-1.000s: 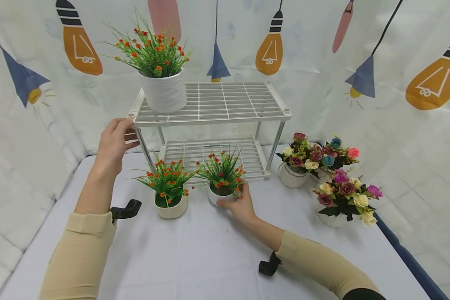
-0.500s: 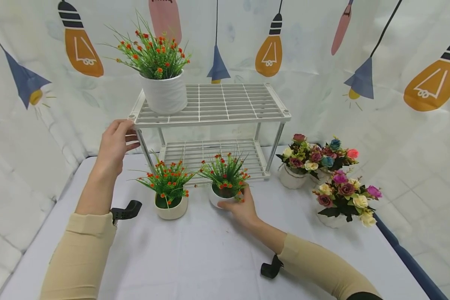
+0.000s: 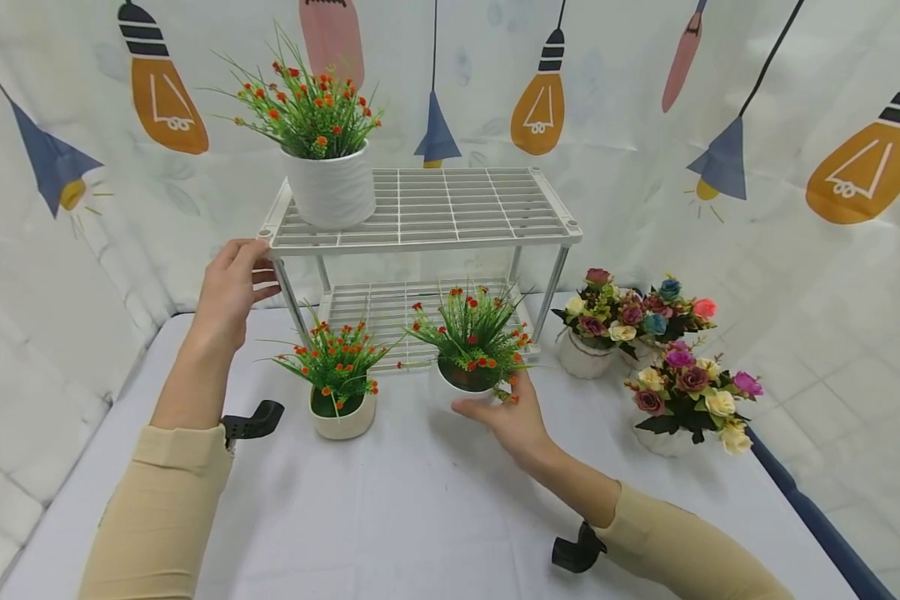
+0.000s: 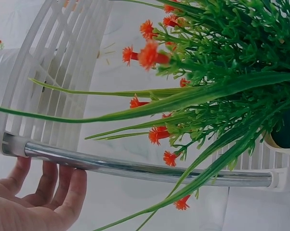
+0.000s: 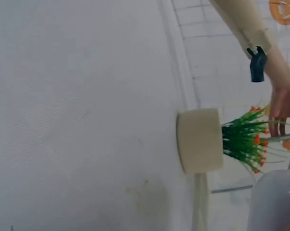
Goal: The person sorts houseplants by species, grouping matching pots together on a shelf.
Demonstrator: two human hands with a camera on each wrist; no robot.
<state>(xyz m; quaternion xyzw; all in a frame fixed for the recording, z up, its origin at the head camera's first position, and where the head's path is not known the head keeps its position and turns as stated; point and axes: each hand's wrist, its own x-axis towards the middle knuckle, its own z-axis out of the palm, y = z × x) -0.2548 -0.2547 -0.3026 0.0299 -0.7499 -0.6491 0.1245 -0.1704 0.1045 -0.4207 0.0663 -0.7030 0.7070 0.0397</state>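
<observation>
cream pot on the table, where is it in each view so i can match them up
Head: the cream pot is left of centre, below the middle, in front of the rack.
Left wrist: only part of the cream pot shows, at the right edge.
Right wrist: the cream pot is right of centre, appearing sideways.
Shared landmark: the left hand, visible in all three.

Shelf [image 3: 427, 246]: white, grid pattern; posts [image 4: 150, 172]: silver. Potted plant [image 3: 471, 346]: green leaves [image 3: 468, 327], red flowers [image 3: 456, 292], white pot [image 5: 275, 202]. Second pot [image 5: 199, 139]: cream. Table [image 3: 405, 500]: white. Sleeves [image 3: 157, 508]: beige. Wall cloth [image 3: 622, 50]: white, printed with orange bulbs [image 3: 167, 100].
</observation>
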